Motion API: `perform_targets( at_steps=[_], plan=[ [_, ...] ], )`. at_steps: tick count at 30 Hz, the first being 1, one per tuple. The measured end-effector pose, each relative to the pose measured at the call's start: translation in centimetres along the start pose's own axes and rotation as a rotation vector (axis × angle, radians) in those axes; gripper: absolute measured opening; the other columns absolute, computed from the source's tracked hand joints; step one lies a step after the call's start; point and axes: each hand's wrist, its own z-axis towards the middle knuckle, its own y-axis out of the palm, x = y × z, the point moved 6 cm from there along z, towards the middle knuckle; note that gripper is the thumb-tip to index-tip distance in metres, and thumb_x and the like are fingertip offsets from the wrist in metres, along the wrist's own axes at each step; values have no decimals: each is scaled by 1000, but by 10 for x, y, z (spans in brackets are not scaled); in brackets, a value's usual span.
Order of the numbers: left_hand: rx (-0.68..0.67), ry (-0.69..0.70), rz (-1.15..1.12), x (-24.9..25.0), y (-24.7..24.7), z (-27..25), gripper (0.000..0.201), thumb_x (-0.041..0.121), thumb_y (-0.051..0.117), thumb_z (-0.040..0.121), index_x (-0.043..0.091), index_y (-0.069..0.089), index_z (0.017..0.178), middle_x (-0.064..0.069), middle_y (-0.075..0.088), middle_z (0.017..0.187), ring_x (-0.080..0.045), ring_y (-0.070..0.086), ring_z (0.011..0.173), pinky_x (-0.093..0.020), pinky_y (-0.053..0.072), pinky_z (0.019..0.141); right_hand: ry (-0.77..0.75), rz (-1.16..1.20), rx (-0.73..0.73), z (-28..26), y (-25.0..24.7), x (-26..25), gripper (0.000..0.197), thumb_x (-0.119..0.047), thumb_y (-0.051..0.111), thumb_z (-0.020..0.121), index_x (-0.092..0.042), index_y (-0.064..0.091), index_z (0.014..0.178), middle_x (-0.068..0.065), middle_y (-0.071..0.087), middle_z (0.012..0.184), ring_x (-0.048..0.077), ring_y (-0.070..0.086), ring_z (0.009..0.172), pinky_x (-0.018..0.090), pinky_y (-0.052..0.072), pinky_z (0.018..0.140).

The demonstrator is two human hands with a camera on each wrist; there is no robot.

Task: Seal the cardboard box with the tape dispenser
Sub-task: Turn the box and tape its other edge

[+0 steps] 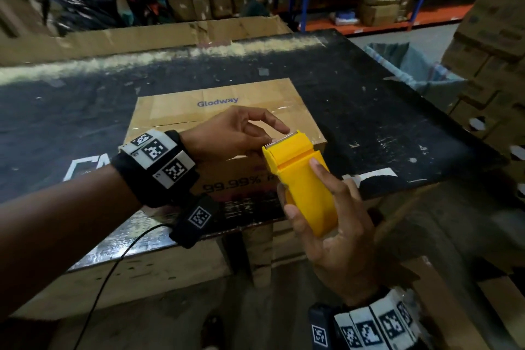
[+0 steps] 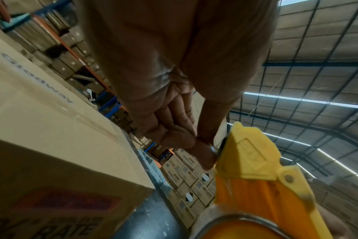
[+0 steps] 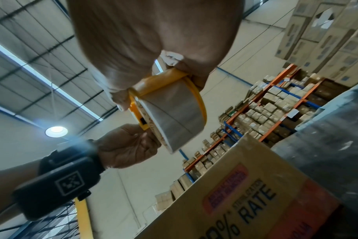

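Over table, hands hold tape dispenser.

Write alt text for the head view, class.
The right hand holds a yellow tape dispenser above a closed cardboard box on a black table, while the left hand pinches at its toothed blade end.

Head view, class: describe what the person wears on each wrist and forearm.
Both forearms are bare. The left hand wrist carries a black strap with white blocks printed with black square codes, a black box below it, and a thin black cable. The right hand wrist wears similar coded blocks.
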Motion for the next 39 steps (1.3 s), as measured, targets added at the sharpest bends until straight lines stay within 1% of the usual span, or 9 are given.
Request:
perform_targets(
  at_steps=[4,8,11,14,20,23,29,34,39],
  plan=[
    [101,31,48,-4,-50,-7,30,8,69,91,8,66,121,-2,78,75,-10,69,68,-23,55,68,9,-55,-21,17,28,-31,63,-48,69,89,-23,54,145,2,53,104,9,51,80,20,45,61],
    [315,28,13,-11,-166,-15,37,11,71,88,11,65,125,-10,78,91,-15,72,80,-27,60,74,20,-118,5,17,46,-65,60,-47,70,87,-28,57,142,5,58,104,15,53,79,19,44,66],
    [278,17,24,-31,-237,-13,40,8,72,87,7,65,126,-13,76,94,-15,73,80,-27,61,80,26,-138,3,24,75,-94,62,-53,67,84,-31,57,142,-5,54,104,7,49,82,9,43,71],
    [232,29,65,-52,-288,-3,38,3,68,90,2,63,128,-5,77,85,-10,74,76,-21,59,73,64,-127,0,45,128,-119,64,-56,64,82,-34,56,142,-14,49,109,-4,44,89,1,41,76],
    [242,39,131,-119,-376,18,37,5,68,91,9,63,128,3,77,78,-8,73,76,-23,59,71,190,-114,-25,85,240,-148,60,-54,66,86,-42,49,142,-14,46,103,-2,43,79,8,38,69],
    [226,33,174,-158,-402,34,31,14,71,90,24,68,119,-8,76,89,-21,73,88,-37,59,83,275,-152,-113,99,283,-154,60,-56,63,87,-48,43,144,-12,47,104,6,46,80,24,42,69],
    [152,-6,173,-215,-424,73,32,22,73,89,29,69,120,-7,79,91,-38,74,96,-51,58,92,403,-256,-238,126,339,-154,58,-59,55,91,-48,36,145,-6,51,115,11,45,90,28,37,77],
    [97,-2,153,-244,-420,98,33,14,69,93,20,66,125,-9,75,94,-5,71,75,-22,55,71,477,-314,-265,142,359,-152,57,-61,52,91,-49,33,143,-6,52,121,11,42,91,28,35,76],
    [56,-20,106,-271,-407,107,37,11,67,93,12,64,130,-13,75,97,-5,71,76,-18,55,72,537,-365,-315,143,368,-146,55,-62,51,91,-50,31,141,-10,48,114,9,43,90,26,35,73]
  ],
)
